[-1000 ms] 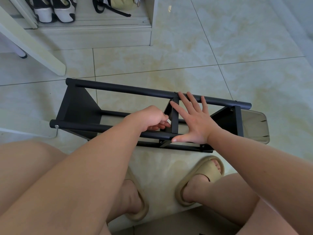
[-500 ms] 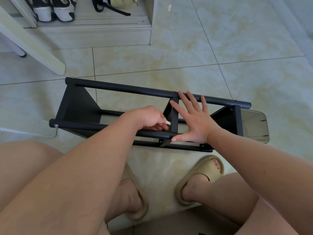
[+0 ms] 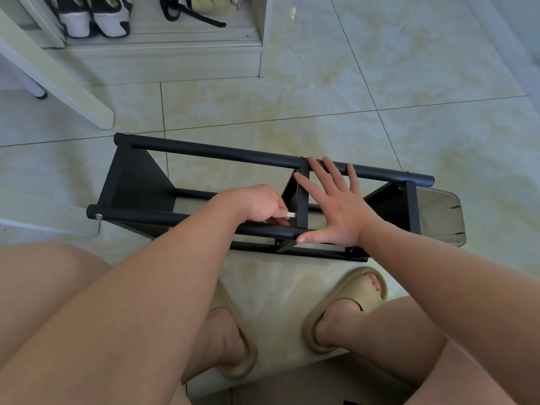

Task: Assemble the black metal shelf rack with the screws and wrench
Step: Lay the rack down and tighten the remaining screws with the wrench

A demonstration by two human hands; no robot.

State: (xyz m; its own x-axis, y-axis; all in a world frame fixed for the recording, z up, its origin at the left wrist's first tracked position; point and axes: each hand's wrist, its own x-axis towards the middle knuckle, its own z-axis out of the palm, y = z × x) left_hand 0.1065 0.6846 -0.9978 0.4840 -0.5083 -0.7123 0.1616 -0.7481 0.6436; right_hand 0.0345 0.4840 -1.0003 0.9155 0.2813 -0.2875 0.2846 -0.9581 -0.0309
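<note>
Black-and-white sneakers [image 3: 93, 20] and a strapped bag [image 3: 210, 4] sit on a low shelf [image 3: 163, 39] beyond the marbled floor tiles [image 3: 409, 68].

Open bay between rack rails [image 3: 222, 152]

The floor [image 3: 409, 68] under me is glossy pale tile with beige veining and thin dark grout lines. The black metal shelf rack [image 3: 222, 153] lies on its side on it, just ahead of my feet, which stand in tan slide sandals [image 3: 350, 290]. The rack's right end sits over a smoky translucent plastic piece [image 3: 438, 211]. At far left a slanted white furniture leg [image 3: 73, 92] meets the tile.
</note>
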